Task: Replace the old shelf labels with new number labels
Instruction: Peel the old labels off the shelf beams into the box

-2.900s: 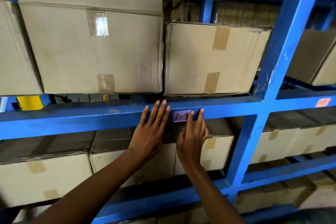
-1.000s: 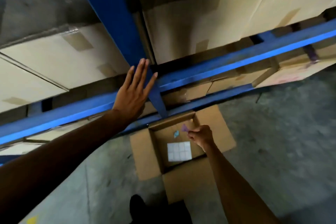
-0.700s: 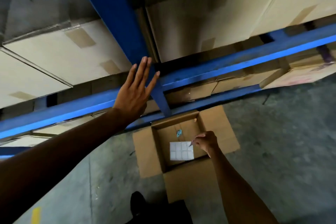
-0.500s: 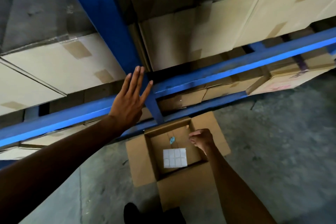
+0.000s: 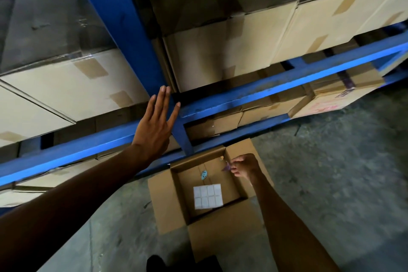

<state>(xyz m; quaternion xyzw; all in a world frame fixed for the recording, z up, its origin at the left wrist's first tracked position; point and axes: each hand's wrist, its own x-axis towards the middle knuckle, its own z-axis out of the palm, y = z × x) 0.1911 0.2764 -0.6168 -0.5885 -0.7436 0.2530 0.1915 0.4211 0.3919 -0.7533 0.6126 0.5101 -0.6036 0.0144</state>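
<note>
Shoe: a dark shoe tip (image 5: 154,264) shows at the bottom edge, on the concrete floor (image 5: 331,183), below both hands.
Open carton: a cardboard box (image 5: 167,210) stands on the floor with its flaps spread, under the right hand's fingers.
Label sheet: a white sheet of blank labels (image 5: 207,196) lies flat on the carton's bottom, below and left of the right fingers.
Blue scrap: a small light-blue label (image 5: 204,175) lies on the carton's bottom, just left of the right fingers.
Right hand: the right hand (image 5: 244,166) hangs over the carton's far right corner, fingers curled and pinching a small purple label (image 5: 227,167) at their tips.
Left hand: the left hand (image 5: 154,130) is held up flat, fingers straight and close together, grasping nothing, fingertips at the blue upright (image 5: 123,28); whether they touch it cannot be told.
Shelf beam: a blue crossbeam (image 5: 276,86) runs right from the left fingertips.
Stored cartons: taped cardboard cartons (image 5: 220,57) sit on the shelves above and beyond the left fingers.
</note>
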